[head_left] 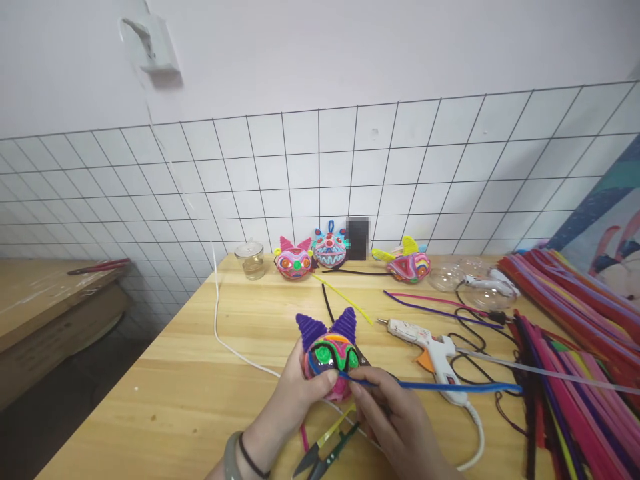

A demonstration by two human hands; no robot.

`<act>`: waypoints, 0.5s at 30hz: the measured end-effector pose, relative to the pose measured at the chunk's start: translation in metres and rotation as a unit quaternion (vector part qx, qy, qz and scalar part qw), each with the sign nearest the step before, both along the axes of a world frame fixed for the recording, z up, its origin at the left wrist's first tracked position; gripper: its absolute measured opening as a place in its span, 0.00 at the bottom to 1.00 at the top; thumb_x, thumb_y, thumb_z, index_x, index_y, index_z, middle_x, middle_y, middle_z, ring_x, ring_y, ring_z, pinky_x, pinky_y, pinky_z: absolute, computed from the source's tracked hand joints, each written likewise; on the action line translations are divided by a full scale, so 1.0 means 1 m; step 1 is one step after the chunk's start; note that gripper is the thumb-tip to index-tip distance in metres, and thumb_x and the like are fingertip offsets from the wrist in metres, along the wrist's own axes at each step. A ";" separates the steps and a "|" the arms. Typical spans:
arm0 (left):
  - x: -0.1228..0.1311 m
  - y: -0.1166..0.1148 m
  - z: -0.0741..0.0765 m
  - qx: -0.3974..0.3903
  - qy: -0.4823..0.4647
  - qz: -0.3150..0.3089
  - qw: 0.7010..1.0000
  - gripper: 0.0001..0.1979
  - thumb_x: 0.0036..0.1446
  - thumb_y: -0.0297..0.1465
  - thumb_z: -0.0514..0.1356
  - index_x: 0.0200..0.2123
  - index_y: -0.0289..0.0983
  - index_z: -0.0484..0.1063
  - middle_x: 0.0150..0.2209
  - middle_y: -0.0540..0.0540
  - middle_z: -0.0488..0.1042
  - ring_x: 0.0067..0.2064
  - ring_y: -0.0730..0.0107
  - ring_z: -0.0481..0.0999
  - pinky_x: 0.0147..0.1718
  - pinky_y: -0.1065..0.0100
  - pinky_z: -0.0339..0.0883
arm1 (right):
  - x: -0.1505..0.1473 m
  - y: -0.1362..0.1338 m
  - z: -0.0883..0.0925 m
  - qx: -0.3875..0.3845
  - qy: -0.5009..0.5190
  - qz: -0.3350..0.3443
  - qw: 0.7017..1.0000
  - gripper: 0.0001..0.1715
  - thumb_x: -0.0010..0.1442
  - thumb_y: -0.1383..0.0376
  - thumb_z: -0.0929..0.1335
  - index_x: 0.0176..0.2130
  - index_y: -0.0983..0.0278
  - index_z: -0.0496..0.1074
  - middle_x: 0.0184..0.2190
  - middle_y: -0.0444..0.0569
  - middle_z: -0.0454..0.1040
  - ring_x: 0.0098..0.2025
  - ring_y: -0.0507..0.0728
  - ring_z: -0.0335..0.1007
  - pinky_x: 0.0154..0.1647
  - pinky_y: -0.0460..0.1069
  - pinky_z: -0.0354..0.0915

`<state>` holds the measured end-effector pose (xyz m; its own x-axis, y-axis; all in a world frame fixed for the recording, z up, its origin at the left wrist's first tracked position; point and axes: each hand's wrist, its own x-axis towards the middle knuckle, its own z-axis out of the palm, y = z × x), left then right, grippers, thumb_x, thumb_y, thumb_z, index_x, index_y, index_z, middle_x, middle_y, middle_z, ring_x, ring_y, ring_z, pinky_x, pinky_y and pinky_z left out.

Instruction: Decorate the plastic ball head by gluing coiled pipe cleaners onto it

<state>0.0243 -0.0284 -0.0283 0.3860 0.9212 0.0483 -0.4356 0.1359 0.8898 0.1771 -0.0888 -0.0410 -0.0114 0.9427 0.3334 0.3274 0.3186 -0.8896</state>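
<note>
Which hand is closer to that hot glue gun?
Right. The right hand is left of the hot glue gun and nearer the camera, pinching a blue pipe cleaner; the left hand is farther left, holding the purple-eared ornament.

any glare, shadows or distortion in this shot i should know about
Head view: upright lines on the tiles fan outward at the top, like wide-angle stretch; head view: a soft shadow lies under the wall plug; head view: small glints show on the mask, which looks fairly sharp; head view: a pixelated patch hides detail.
</note>
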 end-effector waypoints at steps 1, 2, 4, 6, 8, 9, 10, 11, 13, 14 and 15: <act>0.000 0.000 0.000 0.001 -0.001 -0.003 1.000 0.26 0.43 0.32 0.70 0.47 0.37 0.69 0.41 0.42 0.77 0.42 0.61 0.76 0.42 0.64 0.68 | 0.000 0.000 0.000 0.000 -0.007 -0.001 1.000 0.12 0.66 0.58 0.62 0.43 0.60 0.70 0.17 0.38 0.60 0.17 0.49 0.57 0.15 0.41 0.56; 0.000 0.000 0.000 0.002 -0.003 -0.005 1.000 0.27 0.43 0.32 0.70 0.47 0.37 0.69 0.41 0.42 0.78 0.42 0.61 0.76 0.42 0.64 0.68 | 0.000 0.000 0.000 0.001 -0.014 -0.004 1.000 0.11 0.66 0.58 0.62 0.42 0.60 0.70 0.17 0.38 0.60 0.17 0.49 0.57 0.15 0.41 0.56; 0.001 -0.001 0.001 0.002 -0.007 -0.009 1.000 0.27 0.43 0.32 0.70 0.48 0.37 0.69 0.42 0.42 0.78 0.42 0.60 0.76 0.42 0.63 0.69 | 0.000 0.001 0.000 0.004 -0.024 -0.010 1.000 0.11 0.65 0.58 0.62 0.41 0.60 0.70 0.17 0.38 0.60 0.17 0.49 0.57 0.15 0.41 0.56; 0.001 -0.001 0.002 -0.002 -0.012 -0.012 1.000 0.28 0.43 0.32 0.70 0.48 0.36 0.69 0.42 0.42 0.78 0.43 0.59 0.76 0.42 0.63 0.69 | 0.000 0.001 0.001 0.006 -0.030 -0.010 0.999 0.11 0.65 0.58 0.62 0.40 0.60 0.70 0.18 0.38 0.61 0.17 0.49 0.58 0.15 0.41 0.56; 0.001 -0.001 0.003 -0.005 -0.016 -0.016 1.000 0.28 0.42 0.32 0.70 0.48 0.37 0.69 0.42 0.42 0.78 0.43 0.59 0.76 0.43 0.63 0.69 | 0.000 0.002 0.002 0.012 -0.034 -0.008 0.999 0.11 0.66 0.58 0.62 0.40 0.60 0.70 0.18 0.38 0.60 0.17 0.49 0.57 0.16 0.42 0.56; 0.001 -0.001 0.003 -0.006 -0.018 -0.018 1.000 0.28 0.42 0.32 0.70 0.48 0.37 0.69 0.42 0.42 0.78 0.43 0.59 0.76 0.43 0.62 0.69 | 0.000 0.002 0.002 0.016 -0.035 -0.006 0.999 0.11 0.66 0.58 0.62 0.40 0.60 0.70 0.18 0.38 0.60 0.17 0.49 0.57 0.16 0.42 0.56; 0.001 -0.001 0.003 -0.006 -0.019 -0.019 1.000 0.28 0.42 0.32 0.70 0.48 0.37 0.69 0.42 0.42 0.78 0.43 0.59 0.77 0.43 0.62 0.69 | 0.000 0.002 0.002 0.018 -0.037 -0.004 0.999 0.11 0.66 0.59 0.62 0.40 0.60 0.70 0.18 0.38 0.60 0.17 0.49 0.57 0.16 0.42 0.56; 0.001 -0.001 0.004 -0.007 -0.019 -0.018 1.000 0.28 0.42 0.32 0.71 0.48 0.37 0.69 0.42 0.42 0.78 0.43 0.59 0.77 0.42 0.62 0.69 | 0.000 0.002 0.003 0.021 -0.038 -0.003 0.999 0.10 0.66 0.59 0.62 0.40 0.60 0.69 0.18 0.38 0.60 0.17 0.49 0.56 0.16 0.42 0.55; 0.001 -0.001 0.004 -0.009 -0.019 -0.016 1.000 0.28 0.42 0.32 0.71 0.48 0.36 0.69 0.42 0.41 0.78 0.43 0.59 0.77 0.43 0.62 0.69 | 0.000 0.002 0.003 0.019 -0.040 -0.001 0.999 0.10 0.66 0.59 0.61 0.40 0.60 0.69 0.19 0.38 0.61 0.17 0.49 0.57 0.16 0.42 0.55; 0.001 -0.001 0.003 -0.011 -0.019 -0.015 1.000 0.29 0.41 0.32 0.71 0.48 0.36 0.69 0.42 0.41 0.78 0.43 0.59 0.77 0.43 0.62 0.69 | 0.000 0.002 0.003 0.017 -0.041 -0.002 0.999 0.10 0.66 0.59 0.61 0.39 0.60 0.69 0.19 0.38 0.61 0.17 0.49 0.57 0.16 0.42 0.55; 0.001 -0.001 0.003 -0.012 -0.018 -0.013 1.000 0.29 0.41 0.32 0.71 0.48 0.36 0.69 0.42 0.41 0.78 0.43 0.59 0.77 0.43 0.62 0.69 | 0.000 0.002 0.003 0.015 -0.041 -0.003 0.999 0.10 0.66 0.59 0.61 0.39 0.60 0.69 0.20 0.39 0.62 0.18 0.49 0.58 0.17 0.42 0.56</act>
<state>0.0253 -0.0298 -0.0251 0.4090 0.9117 0.0394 -0.4626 0.1699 0.8702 0.1772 -0.0864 -0.0376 -0.0339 0.9325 0.3595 0.4010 0.3421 -0.8498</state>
